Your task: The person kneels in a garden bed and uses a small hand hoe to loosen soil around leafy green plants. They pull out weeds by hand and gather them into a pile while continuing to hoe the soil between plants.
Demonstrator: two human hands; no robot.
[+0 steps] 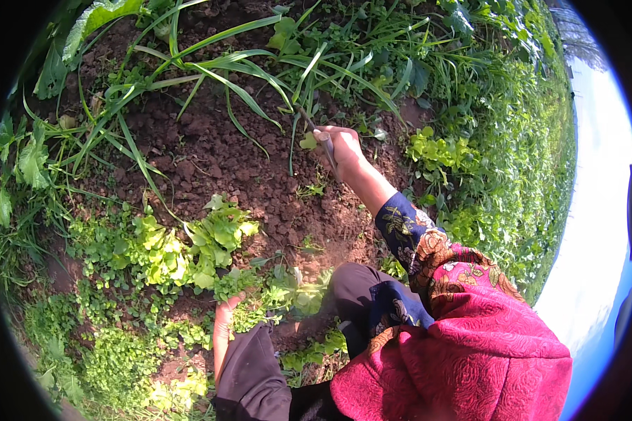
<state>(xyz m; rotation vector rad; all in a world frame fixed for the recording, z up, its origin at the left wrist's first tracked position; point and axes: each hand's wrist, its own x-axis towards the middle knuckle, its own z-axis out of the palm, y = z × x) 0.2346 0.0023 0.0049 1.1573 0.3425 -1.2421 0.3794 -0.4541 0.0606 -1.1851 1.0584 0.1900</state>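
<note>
My right hand [344, 150] grips a small hand tool [327, 146] with a round, pale-ended handle. A narrow dark part [306, 118] projects past my fingers towards long strap-like green leaves [242, 66]; whether it is a blade is unclear. Lower down, my left hand [231, 302] is closed around a loose bunch of small-leaved greens [253, 308], which covers most of the fingers. The bunch is just above my lap, between my bent knees. Light-green lettuce-like plants [189, 247] grow just beyond my left hand.
Crumbly brown soil [216, 152] lies between the plants. Dense low weeds [118, 358] cover the lower left, and thick greenery [511, 173] spreads along the right. A light-green leafy plant [440, 150] grows right of my right hand. My trousered knee [353, 284] is close to the soil.
</note>
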